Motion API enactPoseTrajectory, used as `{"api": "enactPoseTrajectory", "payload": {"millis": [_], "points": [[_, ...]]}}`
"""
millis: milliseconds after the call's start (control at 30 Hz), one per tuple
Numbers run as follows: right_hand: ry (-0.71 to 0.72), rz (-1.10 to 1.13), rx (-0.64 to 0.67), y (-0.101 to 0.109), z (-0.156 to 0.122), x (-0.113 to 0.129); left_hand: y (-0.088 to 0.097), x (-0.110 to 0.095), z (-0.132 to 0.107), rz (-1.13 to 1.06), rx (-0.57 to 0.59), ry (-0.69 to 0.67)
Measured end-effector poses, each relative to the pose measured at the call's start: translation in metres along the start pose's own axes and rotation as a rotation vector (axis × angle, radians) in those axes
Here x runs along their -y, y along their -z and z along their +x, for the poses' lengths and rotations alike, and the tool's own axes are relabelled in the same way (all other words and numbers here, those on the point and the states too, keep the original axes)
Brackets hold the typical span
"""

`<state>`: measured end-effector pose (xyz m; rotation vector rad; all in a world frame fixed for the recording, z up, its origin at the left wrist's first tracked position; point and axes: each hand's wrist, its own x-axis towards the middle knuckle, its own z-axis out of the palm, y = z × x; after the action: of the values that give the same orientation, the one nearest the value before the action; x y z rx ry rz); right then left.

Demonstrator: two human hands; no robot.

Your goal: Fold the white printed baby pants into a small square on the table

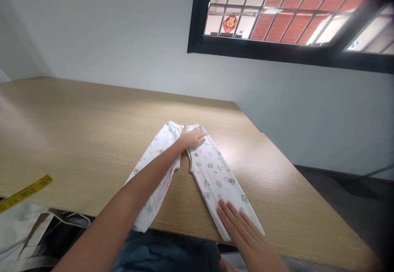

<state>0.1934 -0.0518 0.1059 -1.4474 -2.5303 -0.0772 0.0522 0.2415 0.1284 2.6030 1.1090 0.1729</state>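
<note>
A small pair of white pants (212, 167) with a pastel animal print lies spread on the wooden table (92, 140), waistband away from me and legs apart toward me. My left hand (194, 137) rests flat near the waistband, fingers stretched to the right; its forearm crosses over the left leg of the pants and hides part of it. Close to the table's front edge, my right hand (243, 227) lies with straight fingers on the lower end of the right leg. Both hands press on the cloth without gripping it.
A yellow printed strip (26, 193) sits at the table's left front edge. Below it are white bags or papers (21, 231) and a pale cord. Behind the table stands a grey-white wall (107, 30) with a dark-framed, barred window (277, 50). The table's right edge slants toward me.
</note>
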Motion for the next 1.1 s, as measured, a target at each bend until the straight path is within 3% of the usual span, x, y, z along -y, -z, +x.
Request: {"api": "enactPoseTrajectory", "payload": {"millis": [100, 233, 367, 467, 567, 700, 767, 833, 1033, 1100], "points": [[0.029, 0.014, -0.025, 0.002, -0.014, -0.001, 0.010, 0.000, -0.007, -0.073, -0.030, -0.010], [0.020, 0.017, -0.068, 0.013, -0.005, -0.008, 0.044, 0.011, -0.038, -0.165, -0.133, -0.004], [0.091, -0.019, -0.249, 0.023, 0.035, 0.004, 0.076, 0.031, -0.098, -0.182, -0.277, 0.033], [0.145, 0.084, -0.390, 0.020, 0.078, 0.030, 0.084, 0.039, -0.149, -0.187, -0.324, 0.078], [0.117, 0.298, -0.377, 0.006, 0.119, 0.061, 0.075, 0.034, -0.195, -0.286, -0.253, 0.139], [0.095, 0.471, -0.255, -0.020, 0.151, 0.094, 0.056, 0.015, -0.230, -0.379, 0.084, 0.119], [0.098, 0.500, -0.186, -0.031, 0.155, 0.102, 0.047, 0.013, -0.227, -0.334, 0.242, 0.096], [0.104, 0.495, -0.134, -0.037, 0.151, 0.105, 0.041, 0.022, -0.208, -0.243, 0.287, 0.074], [0.193, 0.415, 0.007, -0.032, 0.122, 0.101, 0.029, 0.076, -0.110, -0.132, 0.073, 0.110], [0.234, 0.381, -0.031, -0.035, 0.112, 0.102, 0.027, 0.086, -0.089, -0.118, -0.003, 0.130]]}}
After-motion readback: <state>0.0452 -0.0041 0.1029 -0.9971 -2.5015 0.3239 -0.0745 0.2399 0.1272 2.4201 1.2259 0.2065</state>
